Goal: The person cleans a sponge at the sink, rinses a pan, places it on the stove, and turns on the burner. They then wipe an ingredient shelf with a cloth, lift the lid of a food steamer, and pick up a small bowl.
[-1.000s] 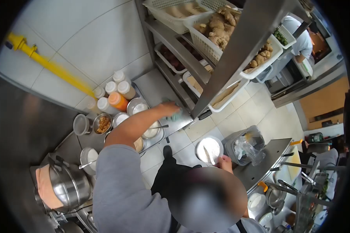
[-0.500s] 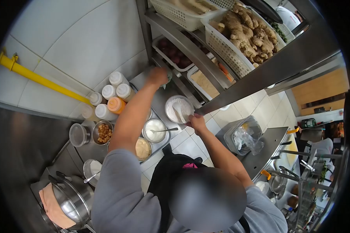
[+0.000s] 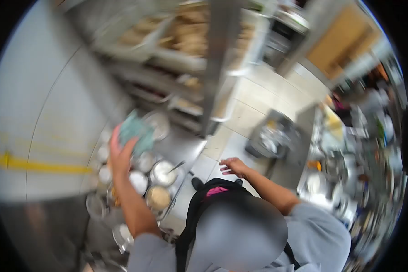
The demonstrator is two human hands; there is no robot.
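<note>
A bunched teal cloth is in my left hand, with the fingers wrapped around its near side. Just behind the cloth stands a round bowl, blurred and partly covered by it. My right hand hangs over the floor beyond the counter's edge, its fingers apart and nothing in them. Below the cloth, a bowl of white cream with a spoon and a bowl of beige paste sit on a metal tray. Squeeze bottles line the wall, partly hidden by my left forearm.
A metal rack with baskets of ginger rises at the back of the counter. A bin with plastic bags stands on the tiled floor. A yellow pipe runs along the wall. Another worktop is at right.
My view has swung right and blurred. My left hand has come away from the back wall with the teal cloth. My right hand has let go of the powder bowl and drawn back.
</note>
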